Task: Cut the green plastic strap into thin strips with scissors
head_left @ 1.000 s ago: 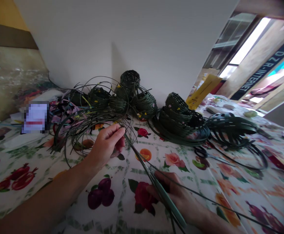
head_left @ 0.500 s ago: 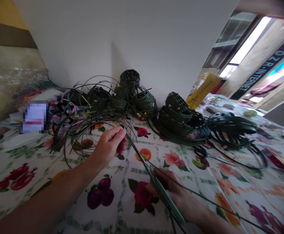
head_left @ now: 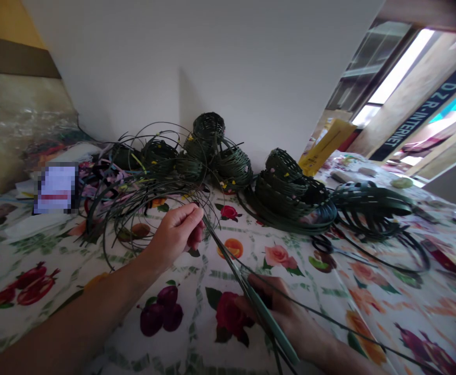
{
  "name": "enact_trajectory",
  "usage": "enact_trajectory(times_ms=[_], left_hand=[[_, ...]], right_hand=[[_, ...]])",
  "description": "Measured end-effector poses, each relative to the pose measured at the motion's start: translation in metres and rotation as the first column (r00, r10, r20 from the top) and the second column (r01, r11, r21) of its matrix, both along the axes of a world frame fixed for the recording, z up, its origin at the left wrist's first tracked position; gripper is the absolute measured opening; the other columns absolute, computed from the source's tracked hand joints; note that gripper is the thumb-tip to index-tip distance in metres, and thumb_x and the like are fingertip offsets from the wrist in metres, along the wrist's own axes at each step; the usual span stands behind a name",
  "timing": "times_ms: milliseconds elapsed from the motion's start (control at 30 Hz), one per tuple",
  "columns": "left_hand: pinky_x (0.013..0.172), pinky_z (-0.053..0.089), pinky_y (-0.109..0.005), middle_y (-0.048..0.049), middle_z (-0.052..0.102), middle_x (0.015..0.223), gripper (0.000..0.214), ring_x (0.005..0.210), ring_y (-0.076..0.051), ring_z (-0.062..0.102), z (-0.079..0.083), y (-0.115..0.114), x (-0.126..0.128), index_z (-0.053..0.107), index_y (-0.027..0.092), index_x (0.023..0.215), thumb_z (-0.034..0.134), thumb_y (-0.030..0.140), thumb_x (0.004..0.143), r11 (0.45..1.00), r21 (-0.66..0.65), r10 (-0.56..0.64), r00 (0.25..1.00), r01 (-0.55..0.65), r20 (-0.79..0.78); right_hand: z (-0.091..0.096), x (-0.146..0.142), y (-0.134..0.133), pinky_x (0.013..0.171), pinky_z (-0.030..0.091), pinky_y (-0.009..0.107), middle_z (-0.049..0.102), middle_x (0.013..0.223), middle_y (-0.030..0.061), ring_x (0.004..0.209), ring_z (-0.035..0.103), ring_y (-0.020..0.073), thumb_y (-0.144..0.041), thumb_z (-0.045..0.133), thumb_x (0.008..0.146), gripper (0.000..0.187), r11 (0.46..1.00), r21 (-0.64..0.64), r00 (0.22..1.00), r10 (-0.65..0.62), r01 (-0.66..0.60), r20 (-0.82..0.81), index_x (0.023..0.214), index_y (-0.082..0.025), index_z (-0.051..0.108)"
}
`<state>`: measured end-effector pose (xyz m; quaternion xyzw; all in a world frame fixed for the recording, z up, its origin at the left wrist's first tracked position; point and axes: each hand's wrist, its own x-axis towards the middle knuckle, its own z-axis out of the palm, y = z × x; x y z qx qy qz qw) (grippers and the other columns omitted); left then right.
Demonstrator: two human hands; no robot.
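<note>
My left hand (head_left: 183, 224) is closed in a pinch on the far end of a bundle of thin dark green strips (head_left: 223, 254). The strips run taut toward me, down to the right. My right hand (head_left: 276, 307) is closed around their near part, along with a long, flat, lighter green piece (head_left: 272, 324) that looks like a handle; its exact kind is unclear. One loose strip (head_left: 321, 314) trails past this hand to the lower right. Beyond my left hand lies a tangle of thin dark strips (head_left: 142, 203). The fingertips of my right hand are partly hidden.
Several dark green woven baskets (head_left: 231, 164) stand against the white wall (head_left: 212, 52). To the right are stacked baskets (head_left: 286, 182), black-handled scissors (head_left: 323, 244) and coiled wide strips (head_left: 372, 203). A phone-like object (head_left: 57, 187), blurred out, is at left. A fruit-and-flower cloth (head_left: 134, 349) covers the table.
Both hands keep their grip on the strips. My right hand and the lighter green piece have shifted very slightly downward; the rest looks the same.
</note>
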<state>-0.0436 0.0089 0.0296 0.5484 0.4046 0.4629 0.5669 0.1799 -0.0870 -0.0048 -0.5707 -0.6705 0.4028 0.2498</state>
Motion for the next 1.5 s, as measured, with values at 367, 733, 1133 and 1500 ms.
enact_trajectory(times_ms=[367, 733, 1133, 1500], left_hand=[[0.042, 0.035, -0.019, 0.0022, 0.054, 0.052, 0.028, 0.043, -0.008, 0.049, 0.013, -0.002, -0.002, 0.052, 0.017, 0.063, 0.058, 0.032, 0.086, 1.0, 0.0, -0.001, 1.0, 0.001, 0.013], [0.041, 0.036, -0.019, 0.0043, 0.052, 0.052, 0.027, 0.042, -0.007, 0.046, 0.007, -0.004, 0.003, 0.051, 0.018, 0.066, 0.059, 0.034, 0.086, 0.999, -0.046, -0.028, 0.999, 0.03, 0.041], [0.041, 0.035, -0.018, 0.0028, 0.056, 0.056, 0.029, 0.043, -0.008, 0.05, 0.008, -0.003, 0.002, 0.05, 0.018, 0.069, 0.053, 0.038, 0.09, 0.998, -0.048, -0.044, 0.999, 0.045, 0.014], [0.042, 0.036, -0.019, 0.0036, 0.049, 0.051, 0.032, 0.044, -0.008, 0.045, 0.006, -0.006, 0.003, 0.049, 0.018, 0.066, 0.052, 0.04, 0.09, 0.991, 0.067, -0.11, 0.988, 0.118, -0.112]], right_hand=[[0.012, 0.001, 0.002, 0.072, 0.05, 0.03, 0.065, 0.083, 0.0038, 0.08, 0.06, 0.0222, -0.051, 0.062, 0.084, 0.032, 1.0, -0.019, 0.986, 0.001, 0.002, 0.168, 0.08, -0.02, 0.067], [0.023, -0.005, 0.001, 0.061, 0.046, 0.028, 0.056, 0.065, 0.0024, 0.064, 0.05, 0.0179, -0.049, 0.057, 0.087, 0.036, 0.996, 0.064, 0.996, 0.062, -0.066, 0.069, 0.065, -0.021, 0.062], [0.018, -0.004, 0.004, 0.058, 0.04, 0.024, 0.048, 0.065, -0.0028, 0.062, 0.047, 0.0135, -0.046, 0.057, 0.089, 0.035, 0.996, -0.04, 0.995, 0.081, -0.079, 0.055, 0.066, -0.019, 0.052], [0.015, -0.002, 0.003, 0.06, 0.048, 0.025, 0.054, 0.066, -0.0007, 0.064, 0.053, 0.0159, -0.049, 0.06, 0.086, 0.034, 0.999, -0.019, 0.998, 0.05, -0.05, -0.031, 0.072, -0.019, 0.062]])
